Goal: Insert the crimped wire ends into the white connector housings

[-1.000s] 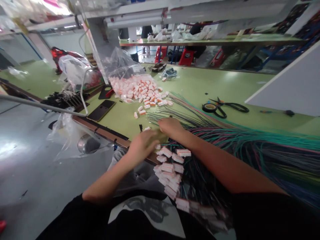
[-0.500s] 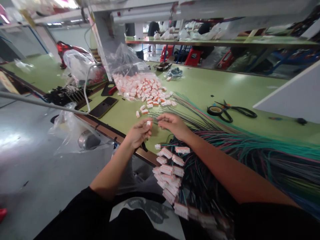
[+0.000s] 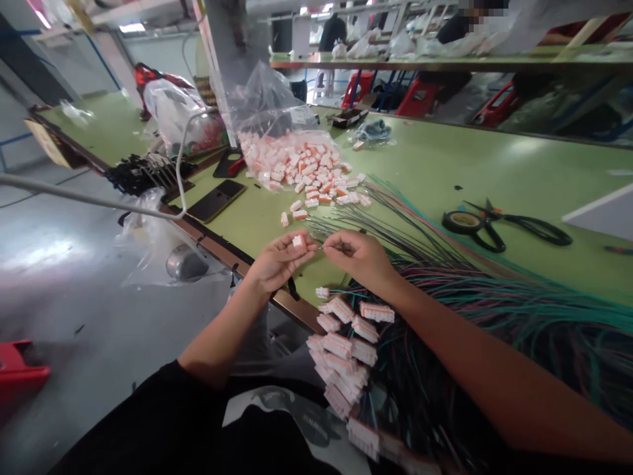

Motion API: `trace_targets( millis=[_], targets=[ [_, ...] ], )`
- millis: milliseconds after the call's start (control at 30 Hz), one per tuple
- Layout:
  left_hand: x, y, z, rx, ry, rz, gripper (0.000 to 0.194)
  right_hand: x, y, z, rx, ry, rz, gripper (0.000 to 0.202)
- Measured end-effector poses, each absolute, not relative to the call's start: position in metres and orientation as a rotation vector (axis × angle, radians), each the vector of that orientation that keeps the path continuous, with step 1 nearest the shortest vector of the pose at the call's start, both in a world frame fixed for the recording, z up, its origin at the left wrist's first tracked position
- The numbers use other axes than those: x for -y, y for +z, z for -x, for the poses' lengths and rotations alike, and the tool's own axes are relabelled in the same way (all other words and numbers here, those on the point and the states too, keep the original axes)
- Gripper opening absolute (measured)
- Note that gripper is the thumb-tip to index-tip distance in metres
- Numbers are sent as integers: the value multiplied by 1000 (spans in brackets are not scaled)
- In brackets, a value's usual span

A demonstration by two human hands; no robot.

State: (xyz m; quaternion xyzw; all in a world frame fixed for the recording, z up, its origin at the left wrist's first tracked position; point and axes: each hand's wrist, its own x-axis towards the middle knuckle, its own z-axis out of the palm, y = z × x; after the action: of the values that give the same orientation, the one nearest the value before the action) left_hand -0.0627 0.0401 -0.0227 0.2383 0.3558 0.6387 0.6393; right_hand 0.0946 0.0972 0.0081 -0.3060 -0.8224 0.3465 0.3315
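A small white and orange connector (image 3: 298,243) is held in the fingers of my left hand (image 3: 279,264). Just right of it, the fingertips of my right hand (image 3: 359,257) pinch a thin wire end, close to the left fingertips. Loose wires (image 3: 405,231) with bare tips lie behind my right hand. Beyond both hands is a heap of loose connectors (image 3: 316,168), partly inside a clear plastic bag (image 3: 271,105). Below my right forearm, several wired connectors (image 3: 341,346) are piled at the table edge, their dark and green wires running right.
Black scissors (image 3: 529,224) and a roll of black tape (image 3: 463,221) lie at the right. A phone (image 3: 217,201) rests left of the heap. A bent metal rod (image 3: 99,199) crosses the left side. People sit beyond the far table.
My hands have come together, and the right fingertips are now beside the left ones. The connector in my left hand has turned. The view has shifted left, so the table appears further right.
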Motion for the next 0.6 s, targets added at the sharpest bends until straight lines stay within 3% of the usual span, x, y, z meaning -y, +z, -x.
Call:
trace_targets(
  millis=[600],
  targets=[
    [-33,-19,62,-821,1395,-587,28,-95,7,-94,2365,599,773,6]
  ],
)
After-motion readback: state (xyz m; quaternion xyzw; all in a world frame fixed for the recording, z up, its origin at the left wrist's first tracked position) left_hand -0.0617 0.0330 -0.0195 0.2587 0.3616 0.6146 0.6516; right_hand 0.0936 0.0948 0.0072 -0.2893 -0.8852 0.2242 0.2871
